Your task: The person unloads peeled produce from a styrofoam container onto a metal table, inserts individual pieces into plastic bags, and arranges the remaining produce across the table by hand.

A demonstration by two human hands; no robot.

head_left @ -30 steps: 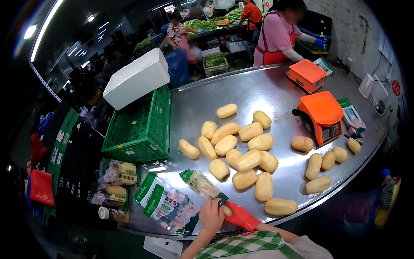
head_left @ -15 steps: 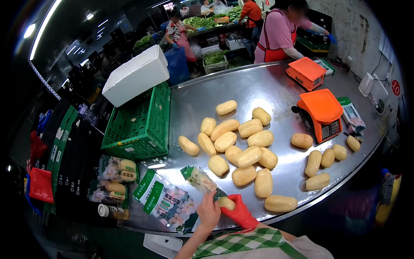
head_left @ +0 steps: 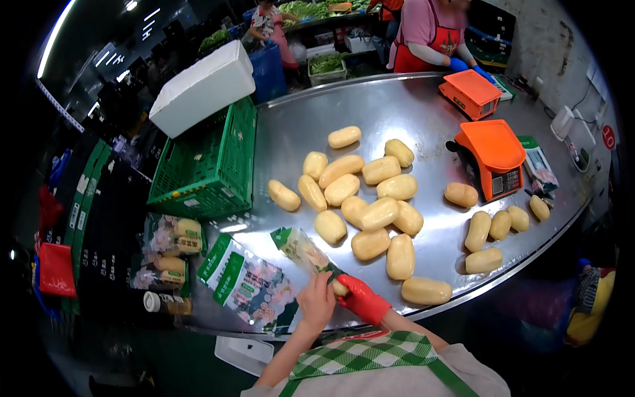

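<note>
My bare left hand [head_left: 316,301] pinches the mouth of a printed plastic bag [head_left: 301,250] lying at an angle on the metal table. In a red rubber glove, my right hand [head_left: 364,301] grips a pale lotus root piece [head_left: 340,288] at that bag's opening; most of the piece is hidden by my fingers and the bag. To the left lies a flat stack of flower-printed bags [head_left: 248,284]. Beyond my hands, several peeled lotus root pieces [head_left: 370,244] are spread over the tabletop.
Two orange scales [head_left: 491,145] [head_left: 470,91] stand at right, near smaller root pieces [head_left: 500,225]. At left are a green crate [head_left: 225,165] under a white foam box [head_left: 202,86], filled bags [head_left: 173,235] and a lidded jar [head_left: 168,304]. A co-worker in a red apron [head_left: 433,43] stands across the table.
The view has tipped downward, so the table sits higher in it. Less of the root in my right hand shows at the bag's mouth. The co-worker's gloved hands have come to the table edge.
</note>
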